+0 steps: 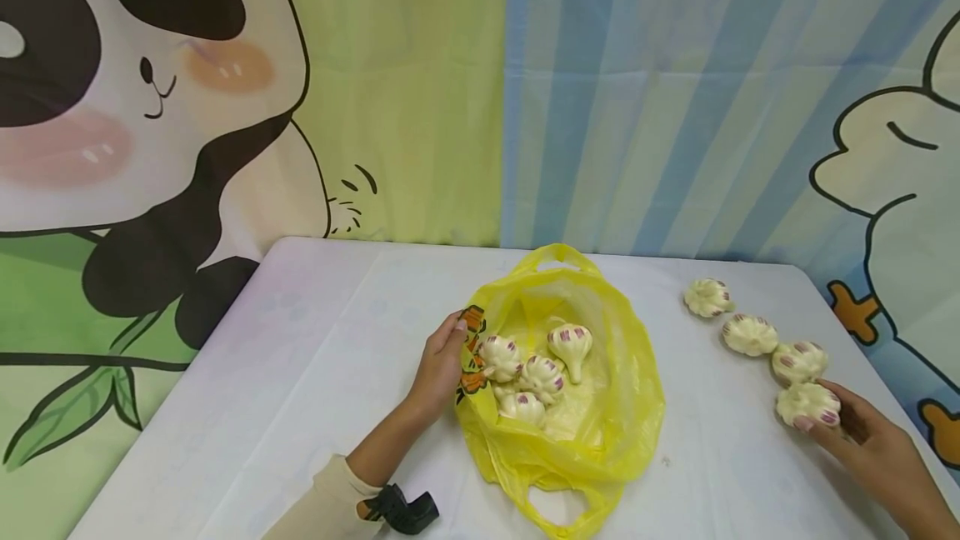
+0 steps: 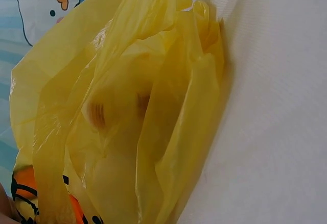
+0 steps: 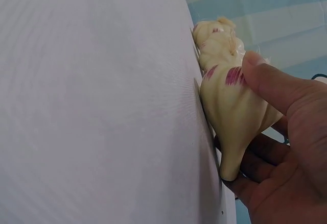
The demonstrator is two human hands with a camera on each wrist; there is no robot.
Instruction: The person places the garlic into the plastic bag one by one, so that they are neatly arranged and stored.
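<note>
A yellow plastic bag (image 1: 622, 407) lies wide open on the table, with several white garlic bulbs (image 1: 542, 379) marked in purple inside it. My left hand (image 1: 438, 369) pinches the bag's left rim beside an orange and black print; only a sliver of this hand appears in the left wrist view. At the table's right side, my right hand (image 1: 873, 440) holds a garlic bulb (image 3: 235, 101) between thumb and fingers, its stem pointing toward the palm side. Three more garlic bulbs (image 1: 750, 334) form a slanting row beyond the held one.
A white cloth covers the table (image 1: 322, 340). Behind it hangs a printed curtain (image 1: 397, 90) with a panda on the left and blue stripes on the right. A black strap mount (image 1: 405, 511) sits on the left wrist.
</note>
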